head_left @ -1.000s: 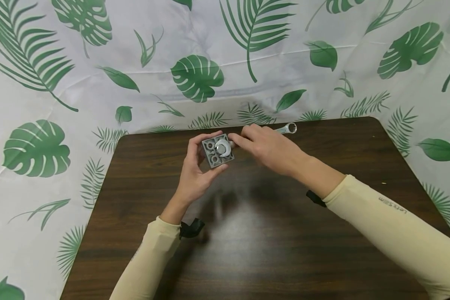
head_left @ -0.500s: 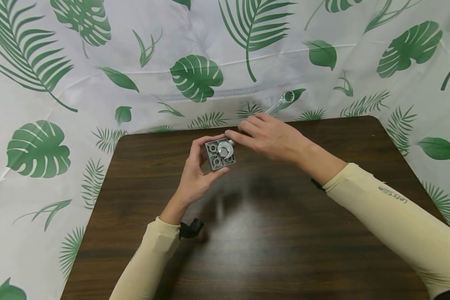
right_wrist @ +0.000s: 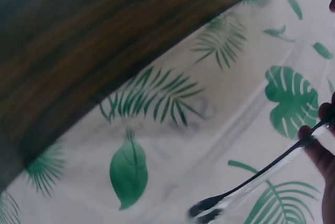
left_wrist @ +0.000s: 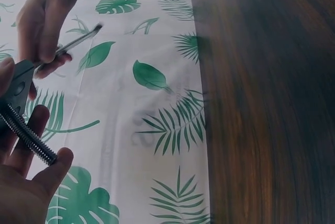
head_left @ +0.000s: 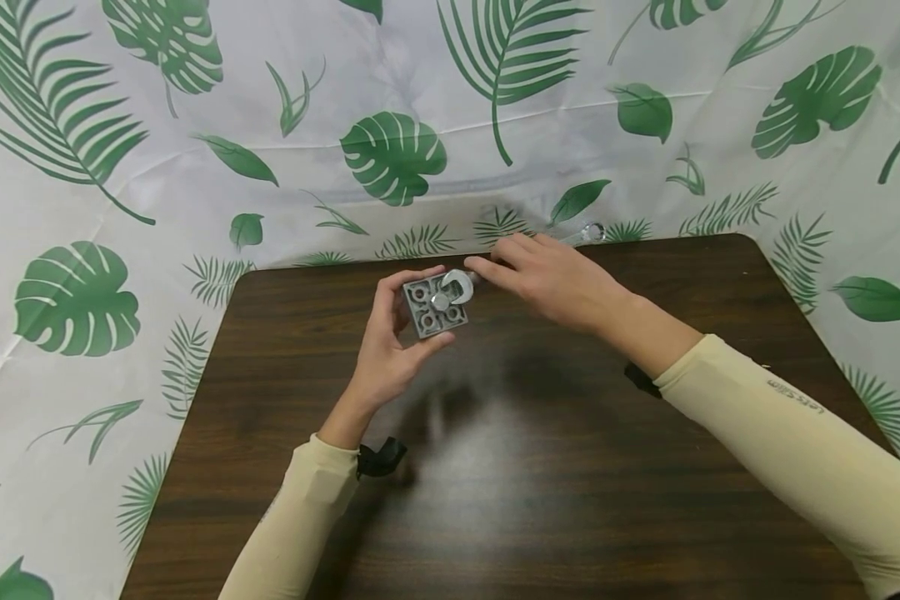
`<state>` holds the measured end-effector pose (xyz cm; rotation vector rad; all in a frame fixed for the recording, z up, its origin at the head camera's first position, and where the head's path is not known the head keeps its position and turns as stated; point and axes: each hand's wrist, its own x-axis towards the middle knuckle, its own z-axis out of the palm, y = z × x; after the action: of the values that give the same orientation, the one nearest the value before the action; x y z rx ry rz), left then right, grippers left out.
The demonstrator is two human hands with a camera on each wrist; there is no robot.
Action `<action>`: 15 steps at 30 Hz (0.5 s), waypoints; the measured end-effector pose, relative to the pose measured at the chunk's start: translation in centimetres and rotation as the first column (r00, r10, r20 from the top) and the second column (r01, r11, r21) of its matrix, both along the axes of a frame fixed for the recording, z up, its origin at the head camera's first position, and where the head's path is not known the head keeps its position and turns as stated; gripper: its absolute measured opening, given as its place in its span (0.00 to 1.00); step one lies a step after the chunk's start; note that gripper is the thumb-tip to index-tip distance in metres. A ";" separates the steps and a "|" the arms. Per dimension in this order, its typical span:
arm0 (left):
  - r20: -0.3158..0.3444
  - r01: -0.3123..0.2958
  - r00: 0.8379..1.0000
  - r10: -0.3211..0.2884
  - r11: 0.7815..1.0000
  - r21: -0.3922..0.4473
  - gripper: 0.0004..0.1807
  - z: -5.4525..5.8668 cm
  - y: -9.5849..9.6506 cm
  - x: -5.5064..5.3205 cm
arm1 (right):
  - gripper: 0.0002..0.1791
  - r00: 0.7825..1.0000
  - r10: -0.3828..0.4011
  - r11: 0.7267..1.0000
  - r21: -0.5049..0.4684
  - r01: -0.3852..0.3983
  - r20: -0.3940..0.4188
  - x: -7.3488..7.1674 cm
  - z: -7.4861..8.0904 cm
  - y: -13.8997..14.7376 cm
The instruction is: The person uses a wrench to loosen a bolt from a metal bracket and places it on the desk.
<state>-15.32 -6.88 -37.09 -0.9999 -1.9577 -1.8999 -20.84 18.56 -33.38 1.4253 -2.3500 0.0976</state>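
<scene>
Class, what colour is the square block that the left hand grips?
Grey; the block shows best in the head view.

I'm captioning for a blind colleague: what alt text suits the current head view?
A person's left hand holds a gray block with a bolt head showing; the right hand holds a wrench, its open end at the bolt head. Brown table below, leaf-patterned cloth behind.
</scene>
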 end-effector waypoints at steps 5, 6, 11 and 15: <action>0.010 -0.015 1.000 0.014 0.999 0.046 0.42 -1.3 -0.2 -0.9 | 0.46 0.985 -0.071 0.996 -0.050 0.080 0.160 1.5 -0.5 0.1; 0.010 -0.017 1.000 0.016 0.998 0.054 0.43 -1.6 -0.3 -1.1 | 0.47 0.978 -0.088 0.993 -0.057 0.100 0.187 1.9 -0.6 0.0; 0.011 -0.030 1.000 0.029 0.995 0.092 0.43 -2.1 -0.4 -1.5 | 0.37 0.946 -0.153 0.976 -0.107 0.190 0.285 4.1 -0.8 -0.6; 0.014 -0.046 0.999 0.045 0.993 0.106 0.43 -2.1 -0.4 -1.4 | 0.28 0.921 -0.169 0.960 -0.151 0.234 0.350 5.7 -1.2 -1.4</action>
<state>-16.75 -7.29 -39.16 -0.9096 -1.8481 -1.9661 -15.14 17.19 -34.57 1.1378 -2.6595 0.5321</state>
